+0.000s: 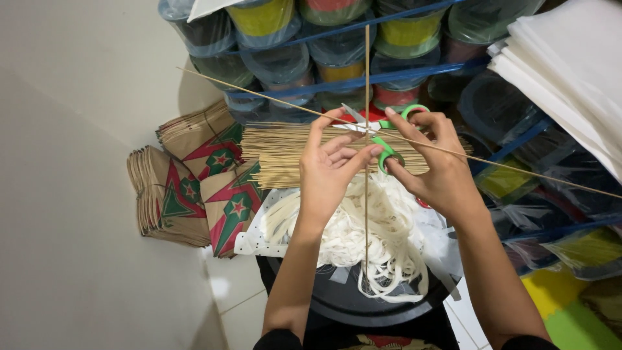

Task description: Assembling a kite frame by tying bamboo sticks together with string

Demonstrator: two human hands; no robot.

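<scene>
My left hand (330, 170) pinches the crossing of two thin bamboo sticks: one upright stick (367, 78) and one long slanted stick (518, 170). My right hand (435, 167) holds green-handled scissors (389, 139) with fingers through the loops, blades pointing left at the crossing. Below the hands lies a heap of white strips (363, 233) on a round dark tray (343, 301).
A bundle of bamboo sticks (278, 152) lies behind the hands. Stacks of brown paper kites with red and green star prints (194, 188) sit at left. Wrapped spools (337, 45) are piled behind, white paper sheets (570, 71) at right, and a pale wall at left.
</scene>
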